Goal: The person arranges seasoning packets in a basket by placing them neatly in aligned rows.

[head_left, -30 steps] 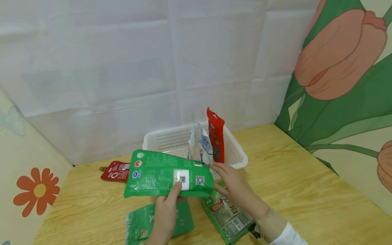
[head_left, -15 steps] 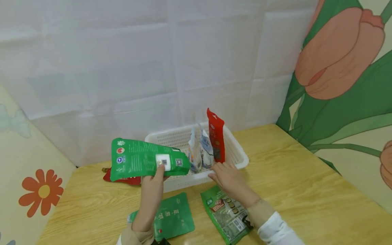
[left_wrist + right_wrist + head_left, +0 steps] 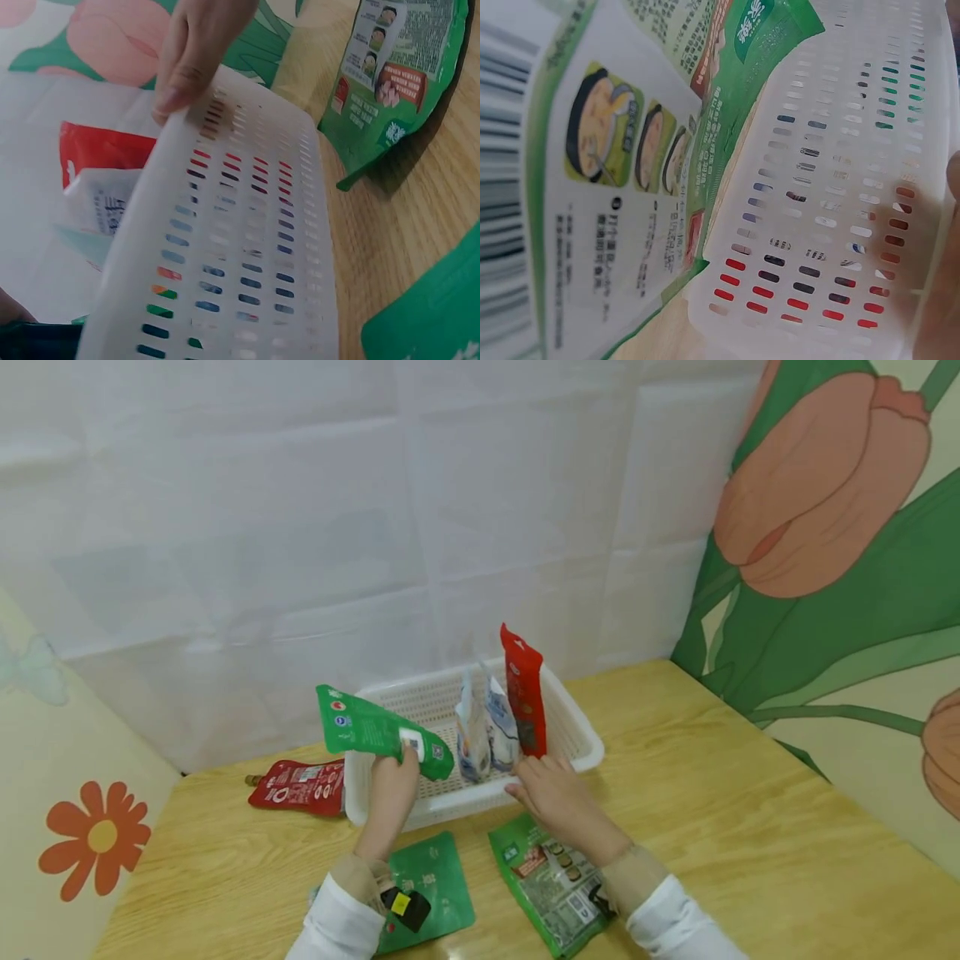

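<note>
My left hand (image 3: 396, 785) grips a green pouch (image 3: 367, 727) printed with a white label and a code square. The pouch slants over the left part of a white plastic basket (image 3: 465, 797), its lower right end inside the rim. My right hand (image 3: 558, 797) holds the basket's front rim near the right corner; in the left wrist view the right hand's fingers (image 3: 187, 67) bend over that rim. Inside the basket, a red packet (image 3: 528, 702) and two white-and-blue packets (image 3: 501, 727) stand upright side by side, to the right of the green pouch.
A red spouted pouch (image 3: 300, 789) lies left of the basket. In front, a dark green pouch (image 3: 446, 877) lies partly under my left forearm, and a green food packet (image 3: 551, 885) lies near my right wrist. A white sheet (image 3: 247, 527) hangs behind the table.
My left hand has carried the green pouch from in front of the basket up and over its left part, tilting it. My right hand has gone from the pouch's right end to the basket rim.
</note>
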`<state>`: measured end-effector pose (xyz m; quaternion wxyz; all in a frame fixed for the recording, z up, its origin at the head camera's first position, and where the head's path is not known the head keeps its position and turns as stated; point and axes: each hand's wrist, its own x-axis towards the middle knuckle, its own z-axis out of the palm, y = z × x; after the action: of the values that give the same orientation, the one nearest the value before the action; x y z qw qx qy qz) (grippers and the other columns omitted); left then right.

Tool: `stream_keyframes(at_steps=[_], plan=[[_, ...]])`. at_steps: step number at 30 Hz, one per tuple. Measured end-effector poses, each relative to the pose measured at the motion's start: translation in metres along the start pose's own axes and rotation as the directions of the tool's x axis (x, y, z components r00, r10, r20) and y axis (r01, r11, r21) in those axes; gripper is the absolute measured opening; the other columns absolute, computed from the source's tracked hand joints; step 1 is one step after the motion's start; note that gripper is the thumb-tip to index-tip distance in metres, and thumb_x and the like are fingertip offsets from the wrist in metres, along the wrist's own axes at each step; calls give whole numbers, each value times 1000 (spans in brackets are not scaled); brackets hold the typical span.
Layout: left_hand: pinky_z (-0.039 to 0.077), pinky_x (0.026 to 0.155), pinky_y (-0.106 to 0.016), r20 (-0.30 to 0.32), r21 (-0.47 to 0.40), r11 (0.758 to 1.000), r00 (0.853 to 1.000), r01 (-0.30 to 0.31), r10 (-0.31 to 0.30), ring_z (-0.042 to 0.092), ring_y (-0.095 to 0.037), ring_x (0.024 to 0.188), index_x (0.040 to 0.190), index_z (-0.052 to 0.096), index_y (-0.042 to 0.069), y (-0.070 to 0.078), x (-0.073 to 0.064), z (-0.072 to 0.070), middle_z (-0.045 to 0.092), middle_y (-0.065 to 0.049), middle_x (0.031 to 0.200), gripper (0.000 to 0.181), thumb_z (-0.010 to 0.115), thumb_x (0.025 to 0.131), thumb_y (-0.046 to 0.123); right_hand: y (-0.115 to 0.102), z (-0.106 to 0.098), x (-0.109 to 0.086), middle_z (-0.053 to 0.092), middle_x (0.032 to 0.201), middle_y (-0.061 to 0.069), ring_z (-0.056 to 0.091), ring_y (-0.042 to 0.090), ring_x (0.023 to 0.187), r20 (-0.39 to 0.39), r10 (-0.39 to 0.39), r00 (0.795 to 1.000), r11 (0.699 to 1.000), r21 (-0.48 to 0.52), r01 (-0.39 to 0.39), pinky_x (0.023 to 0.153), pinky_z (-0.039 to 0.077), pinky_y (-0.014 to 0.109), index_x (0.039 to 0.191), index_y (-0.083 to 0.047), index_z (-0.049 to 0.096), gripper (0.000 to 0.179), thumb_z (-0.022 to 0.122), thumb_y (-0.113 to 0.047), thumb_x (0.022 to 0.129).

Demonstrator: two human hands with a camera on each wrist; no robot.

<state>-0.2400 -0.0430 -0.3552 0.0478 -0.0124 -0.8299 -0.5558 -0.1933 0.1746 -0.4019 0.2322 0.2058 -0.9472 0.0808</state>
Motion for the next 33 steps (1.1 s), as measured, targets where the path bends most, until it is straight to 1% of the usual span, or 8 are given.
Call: stream_keyframes(at_steps=[3,5,8,12,16,21,25,33], plan=[[37,50,-25,36,11,1000,999,11,-12,40,-12,56,142,33,-7,-3,8,4,52,-14,81,47,34,100,13,0,0,0,62,95,4,52,19,83,5,2,1000,1000,-2,-2,81,39,34,100,-9,56,29,41,-34,101],[40,53,-26,42,22,1000,999,9,-10,48,-15,61,141,32,-7,-5,12,7,59,-24,96,46,33,100,13,0,0,0,62,95,4,52,20,83,11,6,1000,1000,-3,-6,81,39,34,100,-9,56,30,41,-35,101],[47,60,-29,56,31,999,998,10,-12,58,-23,77,141,32,-7,-6,17,11,57,-33,119,45,32,101,12,0,0,0,62,94,4,51,20,82,19,11,1000,1000,-2,-11,81,39,35,99,-8,55,31,41,-36,101],[54,77,-44,81,64,998,996,18,-23,62,-40,100,137,34,-12,-7,27,16,54,-36,123,44,32,100,12,0,-2,1,61,93,4,51,20,81,31,16,999,1000,-5,-16,80,38,35,98,-8,55,32,40,-37,101],[48,95,-54,107,109,994,994,23,-35,53,-50,118,134,33,-19,-9,36,19,50,-42,126,46,32,98,8,-1,-4,2,61,95,5,51,20,82,63,31,998,999,10,-31,81,39,36,97,-9,54,28,42,-34,100],[44,101,-55,174,158,986,982,42,-70,49,-50,122,134,33,-22,-13,42,21,48,-41,129,46,31,96,6,-3,-6,3,62,98,6,52,21,85,112,50,992,998,43,-55,82,39,37,99,-9,54,25,44,-32,100],[43,102,-55,248,195,981,967,14,-63,48,-49,124,137,29,-21,-16,46,23,47,-40,131,49,32,96,6,-3,-5,4,62,100,6,53,22,87,121,55,991,997,44,-61,82,39,37,100,-8,55,24,46,-31,99],[29,111,-58,346,141,981,935,-131,75,32,-51,135,147,2,-12,-24,51,33,23,-41,147,61,34,95,0,-4,-7,5,61,100,7,52,22,87,160,70,985,996,52,-79,86,39,39,102,-7,54,24,45,-30,100]])
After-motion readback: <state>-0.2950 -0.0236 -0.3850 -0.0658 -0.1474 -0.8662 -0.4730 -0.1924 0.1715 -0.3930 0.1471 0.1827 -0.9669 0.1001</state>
